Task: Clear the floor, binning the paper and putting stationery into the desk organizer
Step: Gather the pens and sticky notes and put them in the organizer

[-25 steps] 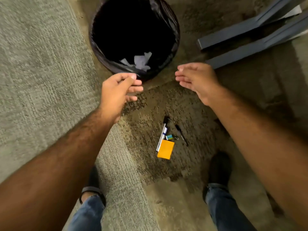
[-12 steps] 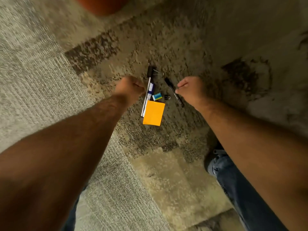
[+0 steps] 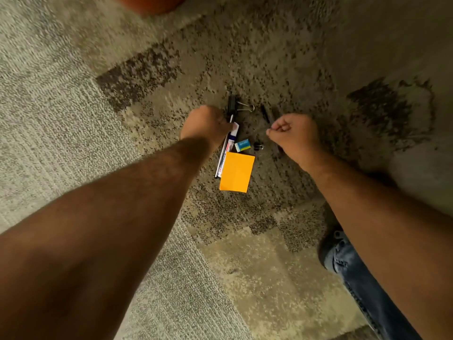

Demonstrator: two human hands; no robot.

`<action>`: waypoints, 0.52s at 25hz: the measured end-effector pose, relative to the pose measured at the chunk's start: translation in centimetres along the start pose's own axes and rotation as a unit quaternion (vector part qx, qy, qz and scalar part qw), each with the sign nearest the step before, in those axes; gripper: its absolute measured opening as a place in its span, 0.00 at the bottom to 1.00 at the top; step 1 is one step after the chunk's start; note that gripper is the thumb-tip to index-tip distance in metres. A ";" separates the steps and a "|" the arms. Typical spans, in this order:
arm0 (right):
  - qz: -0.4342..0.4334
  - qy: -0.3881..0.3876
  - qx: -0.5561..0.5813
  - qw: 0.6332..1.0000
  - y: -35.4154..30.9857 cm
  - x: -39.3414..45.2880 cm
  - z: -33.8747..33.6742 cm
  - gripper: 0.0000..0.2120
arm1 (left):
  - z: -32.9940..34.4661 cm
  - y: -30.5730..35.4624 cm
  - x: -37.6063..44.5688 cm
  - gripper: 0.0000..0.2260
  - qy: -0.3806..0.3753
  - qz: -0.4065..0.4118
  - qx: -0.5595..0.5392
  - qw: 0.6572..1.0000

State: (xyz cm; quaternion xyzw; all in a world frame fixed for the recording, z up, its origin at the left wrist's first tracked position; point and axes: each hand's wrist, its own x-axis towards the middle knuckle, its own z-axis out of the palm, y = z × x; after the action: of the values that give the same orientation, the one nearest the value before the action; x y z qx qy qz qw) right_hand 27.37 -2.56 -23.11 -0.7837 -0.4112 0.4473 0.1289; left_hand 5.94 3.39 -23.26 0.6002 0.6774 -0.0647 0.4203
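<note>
Head view: bin gone from frame since a second ago, both hands now curled, contents untellable, over stationery pile at twelve o'clock; pickup beginning.

Open carpet free at six o'clock of the orange sticky pad, left hand crowding the marker at nine, right hand covering the black pen at three, narrow gap between them holding eraser and small binder clip, large binder clip at twelve
</note>
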 end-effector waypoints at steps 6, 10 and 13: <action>0.150 -0.103 0.344 0.921 -0.6 -0.9 -2.1 0.09 | 0.1 0.6 0.3 0.14 0.005 -0.023 -0.002 1.000; 0.125 -0.070 0.233 0.962 0.2 -1.3 -1.3 0.09 | 0.4 -0.7 -1.4 0.07 0.020 0.053 0.031 0.998; 0.068 -0.052 0.086 0.993 0.7 -1.7 0.1 0.04 | 1.0 -1.5 -2.3 0.06 0.045 0.101 0.084 0.990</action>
State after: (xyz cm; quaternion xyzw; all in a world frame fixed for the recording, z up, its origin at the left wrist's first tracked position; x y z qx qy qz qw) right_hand 27.26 -4.29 -22.59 -0.7717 -0.3228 0.5289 0.1435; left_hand 4.96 0.60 -23.06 0.7012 0.6233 -0.0515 0.3423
